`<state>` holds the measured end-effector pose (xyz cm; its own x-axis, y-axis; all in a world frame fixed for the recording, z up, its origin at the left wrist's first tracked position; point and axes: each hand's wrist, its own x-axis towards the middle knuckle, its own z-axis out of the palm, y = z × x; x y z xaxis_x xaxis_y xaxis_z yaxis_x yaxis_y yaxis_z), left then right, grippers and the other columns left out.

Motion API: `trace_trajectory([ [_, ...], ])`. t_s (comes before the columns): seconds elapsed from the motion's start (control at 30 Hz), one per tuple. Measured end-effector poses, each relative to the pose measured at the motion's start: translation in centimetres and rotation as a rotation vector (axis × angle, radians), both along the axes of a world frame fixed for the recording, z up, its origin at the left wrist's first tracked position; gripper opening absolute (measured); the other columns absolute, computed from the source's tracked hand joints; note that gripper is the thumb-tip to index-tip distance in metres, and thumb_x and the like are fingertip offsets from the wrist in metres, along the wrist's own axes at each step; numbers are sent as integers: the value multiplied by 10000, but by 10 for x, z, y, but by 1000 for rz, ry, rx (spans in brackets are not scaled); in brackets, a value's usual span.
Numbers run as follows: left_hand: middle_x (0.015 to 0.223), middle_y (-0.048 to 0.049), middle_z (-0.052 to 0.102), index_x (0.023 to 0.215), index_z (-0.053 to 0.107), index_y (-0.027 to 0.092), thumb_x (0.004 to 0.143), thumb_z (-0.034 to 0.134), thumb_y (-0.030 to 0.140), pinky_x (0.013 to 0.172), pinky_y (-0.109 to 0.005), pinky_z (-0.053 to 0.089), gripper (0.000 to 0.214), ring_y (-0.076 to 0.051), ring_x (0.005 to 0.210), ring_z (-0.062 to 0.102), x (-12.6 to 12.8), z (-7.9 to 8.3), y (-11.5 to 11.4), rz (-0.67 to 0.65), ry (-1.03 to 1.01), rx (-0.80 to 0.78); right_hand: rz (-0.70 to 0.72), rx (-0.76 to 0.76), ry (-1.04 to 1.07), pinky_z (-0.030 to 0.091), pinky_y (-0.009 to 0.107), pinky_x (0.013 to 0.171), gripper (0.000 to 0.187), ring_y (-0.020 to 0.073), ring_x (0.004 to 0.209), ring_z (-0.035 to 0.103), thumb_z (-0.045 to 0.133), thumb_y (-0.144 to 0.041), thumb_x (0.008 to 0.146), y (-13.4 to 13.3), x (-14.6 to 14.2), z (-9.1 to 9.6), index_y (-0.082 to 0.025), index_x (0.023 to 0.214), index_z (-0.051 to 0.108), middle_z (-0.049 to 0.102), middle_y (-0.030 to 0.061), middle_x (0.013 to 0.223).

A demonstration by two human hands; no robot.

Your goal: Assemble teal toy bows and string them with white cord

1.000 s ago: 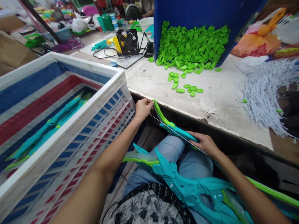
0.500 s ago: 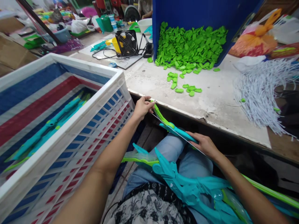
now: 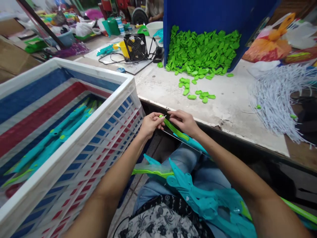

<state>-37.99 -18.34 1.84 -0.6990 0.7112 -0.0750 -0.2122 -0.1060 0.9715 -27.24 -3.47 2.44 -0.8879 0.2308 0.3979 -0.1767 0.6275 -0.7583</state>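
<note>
My left hand [image 3: 150, 125] pinches the green tip of a toy bow [image 3: 177, 130], which has a green curved limb and a teal body. A thin white string [image 3: 170, 135] runs along the bow, and a short white end sticks out at the tip. My right hand [image 3: 182, 121] hovers just right of that tip, fingers stretched toward it and seemingly holding nothing. Its forearm covers the bow's far end. Across my lap lie more teal and green toy bow parts [image 3: 195, 191].
To the left stands a white plastic crate [image 3: 131, 79] with a striped liner and several teal bows inside. On the worktable [image 3: 235, 105] are loose green plastic pieces [image 3: 204, 96], a blue bin [image 3: 210, 15] of them, a black fan [image 3: 136, 47] and a white string bundle [image 3: 274, 102].
My right hand has left the bow's teal body and moved up and left to near the green tip. My left hand stays at the tip, slightly lower.
</note>
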Motion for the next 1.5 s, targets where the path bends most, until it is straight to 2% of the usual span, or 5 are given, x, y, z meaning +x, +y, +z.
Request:
trace_trajectory([
  [0.57, 546, 17, 601, 866, 581, 112, 619, 791, 382, 456, -214, 487, 422, -48, 391, 438, 3, -1, -16, 2, -57, 10, 118, -220, -68, 420, 236, 589, 190, 114, 629, 539, 600, -316, 780, -10, -30, -7, -140, 782, 671, 626, 19, 720],
  [0.83, 647, 4, 617, 761, 552, 169, 670, 712, 347, 549, -231, 475, 256, -125, 572, 584, 5, -6, -25, 71, 258, -342, -24, -391, -98, 418, 218, 514, 74, 105, 535, 540, 542, -202, 715, -34, -45, -12, -159, 667, 579, 578, -25, 580],
  [1.1, 860, -39, 658, 789, 662, 196, 794, 507, 182, 845, -318, 433, 156, -177, 882, 584, 31, -19, -39, 78, 722, -214, -808, -758, 160, 450, 228, 516, 189, 70, 468, 481, 440, -28, 750, 74, -63, 32, -164, 622, 473, 467, -55, 481],
  [1.33, 809, -77, 675, 756, 679, 137, 727, 618, 495, 741, -301, 450, 364, -196, 804, 607, 2, 6, -12, 47, -22, -188, -122, -401, 305, 437, 355, 950, 85, 175, 1035, 554, 592, -260, 814, -61, -13, 4, -201, 754, 599, 568, 28, 927],
  [1.5, 740, -26, 638, 691, 630, 149, 658, 673, 224, 699, -248, 445, 92, -141, 719, 579, -9, 25, -21, 236, 477, -324, -252, -518, 291, 450, 347, 918, 99, 188, 1038, 550, 617, -271, 797, -86, -12, -36, -190, 741, 625, 510, 50, 948],
])
